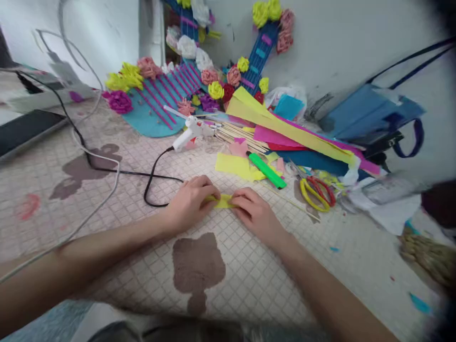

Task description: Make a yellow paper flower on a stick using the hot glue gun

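Observation:
My left hand (190, 202) and my right hand (254, 211) lie close together on the checked mat (142, 266). Between their pinched fingertips is a small yellow paper piece (223, 201), pressed flat on the mat. Both hands have the fingers curled onto it. A white glue gun (188, 133) with a black cord lies beyond the left hand. Beyond the right hand sit a green cutter (267, 170) on a yellow paper sheet (233, 165) and scissors (315, 192) with yellow and red handles.
Blue craft boards with paper roses (171, 95) lean against the wall at the back. Coloured paper sheets (295, 133) and wooden sticks (238, 133) pile at the right, next to a blue bag (374, 114). A dark tablet (24, 130) and cables lie at the left.

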`<state>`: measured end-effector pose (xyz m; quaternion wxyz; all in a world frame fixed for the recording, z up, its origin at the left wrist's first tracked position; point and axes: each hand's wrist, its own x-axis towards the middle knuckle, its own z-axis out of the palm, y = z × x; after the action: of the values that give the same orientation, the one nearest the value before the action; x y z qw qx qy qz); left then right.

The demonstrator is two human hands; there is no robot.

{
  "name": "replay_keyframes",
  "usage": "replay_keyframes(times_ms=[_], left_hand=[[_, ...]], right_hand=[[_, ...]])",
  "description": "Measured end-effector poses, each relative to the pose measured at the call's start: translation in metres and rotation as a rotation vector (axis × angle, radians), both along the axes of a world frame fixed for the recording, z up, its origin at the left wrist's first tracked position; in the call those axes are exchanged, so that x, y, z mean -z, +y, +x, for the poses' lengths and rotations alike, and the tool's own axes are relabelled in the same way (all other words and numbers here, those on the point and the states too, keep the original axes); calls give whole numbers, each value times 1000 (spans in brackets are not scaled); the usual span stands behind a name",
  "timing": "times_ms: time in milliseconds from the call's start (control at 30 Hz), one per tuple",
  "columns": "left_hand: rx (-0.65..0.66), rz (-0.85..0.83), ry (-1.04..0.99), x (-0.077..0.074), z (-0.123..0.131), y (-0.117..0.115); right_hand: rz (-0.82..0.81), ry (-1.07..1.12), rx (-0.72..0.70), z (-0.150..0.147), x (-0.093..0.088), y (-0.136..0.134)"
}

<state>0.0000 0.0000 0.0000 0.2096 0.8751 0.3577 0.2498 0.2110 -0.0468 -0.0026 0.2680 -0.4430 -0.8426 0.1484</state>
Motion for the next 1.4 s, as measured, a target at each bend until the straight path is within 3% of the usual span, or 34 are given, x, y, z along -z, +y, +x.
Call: replay_keyframes(times_ms=[333,733,1000,1400], left_hand=[[16,-32,-2,-6,-3,0],[16,-156,-45,-14,-11,3],[12,-103,-33,-7,-9,2],[0,-48,-22,-5,-4,1]], right_hand=[[24,18,9,0,1,3],[-152,171,144,-1,-6,1],[-231,196,174,-4,-7,-1],[-218,180,231,-10,-6,-2]])
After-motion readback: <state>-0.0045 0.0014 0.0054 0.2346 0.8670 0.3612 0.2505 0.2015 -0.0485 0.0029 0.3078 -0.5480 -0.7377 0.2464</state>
